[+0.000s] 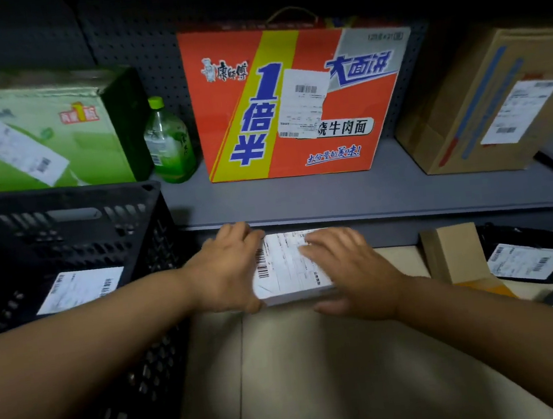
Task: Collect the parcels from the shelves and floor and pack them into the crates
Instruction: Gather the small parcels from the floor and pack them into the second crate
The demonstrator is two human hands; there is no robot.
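A small white parcel (287,270) with a barcode label is held over the floor, just below the shelf's front edge. My left hand (230,269) grips its left side, thumb under the near corner. On its right side my right hand (347,270) holds it, fingers across the label and thumb underneath. A black slatted crate (65,240) stands to the left, with one labelled parcel (80,288) lying inside.
On the grey shelf (352,193) stand a green carton (35,133), a green bottle (169,142), an orange noodle carton (293,100) and a brown cardboard box (486,99). At the right on the floor lie a small brown box (456,254) and a black labelled parcel (532,259).
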